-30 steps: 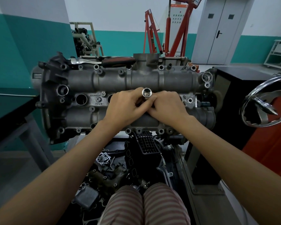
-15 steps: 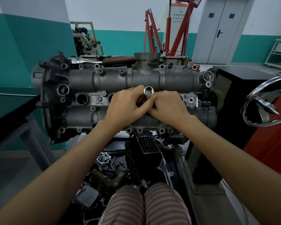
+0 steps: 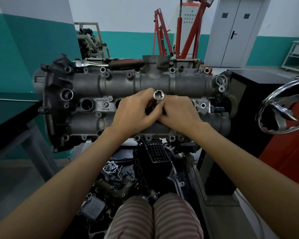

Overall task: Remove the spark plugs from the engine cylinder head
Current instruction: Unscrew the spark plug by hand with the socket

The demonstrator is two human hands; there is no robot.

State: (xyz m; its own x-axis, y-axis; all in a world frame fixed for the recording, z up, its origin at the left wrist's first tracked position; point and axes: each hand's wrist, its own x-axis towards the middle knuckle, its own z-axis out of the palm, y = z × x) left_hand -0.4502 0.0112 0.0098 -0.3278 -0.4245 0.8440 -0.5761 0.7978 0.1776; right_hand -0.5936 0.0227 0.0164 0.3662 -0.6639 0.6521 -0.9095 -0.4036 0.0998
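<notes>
Now your left hand (image 3: pixel 134 112) and right hand (image 3: pixel 179 112) grip the socket (image 3: pixel 158 96) mid-head; next, draw it out toward 12 o'clock

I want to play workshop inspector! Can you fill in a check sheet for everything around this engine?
Surface: cylinder head lies lengthwise on a stand, two open plug wells at its left.
Job's things: chrome socket stands upright over a middle well; no spark plug seen.
Clutter: ratchet rests along the head's far edge; loose engine parts lie piled below.
Hands: left hand and right hand both grip the socket's shaft.
Cables: nothing seen.
Surroundings: red engine crane, grey double door, chrome handwheel at right.
</notes>
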